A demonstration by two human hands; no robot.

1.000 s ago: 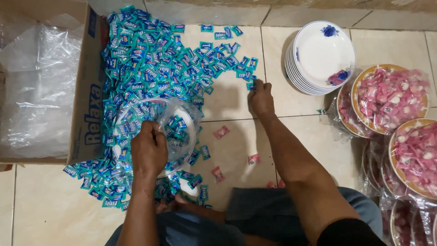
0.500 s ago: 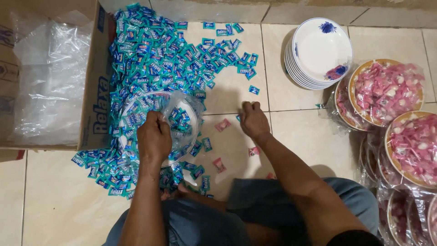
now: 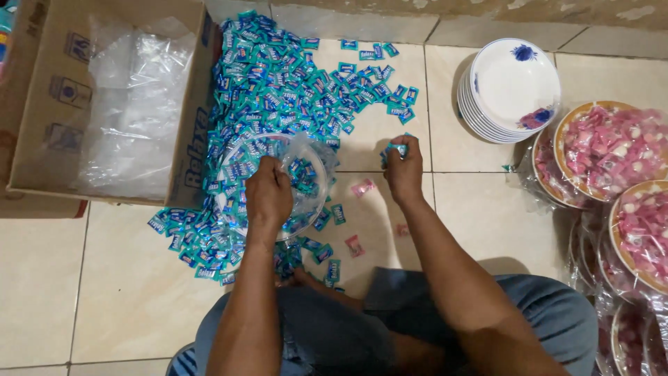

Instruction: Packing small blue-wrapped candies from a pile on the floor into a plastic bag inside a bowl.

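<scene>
A large heap of small blue wrapped candies lies spread over the tiled floor. My left hand grips the rim of a clear plastic bag that holds several blue candies. My right hand is closed on a few blue candies, just right of the bag. Three loose pink candies lie on the tile between my arms.
An open cardboard box holding clear plastic bags stands at the left. A stack of white plates sits at the upper right. Wrapped trays of pink candies line the right edge. My knees are at the bottom.
My right hand has drawn back from the far edge of the candy heap toward the bag, with blue candies in it. My left hand stays on the bag.
</scene>
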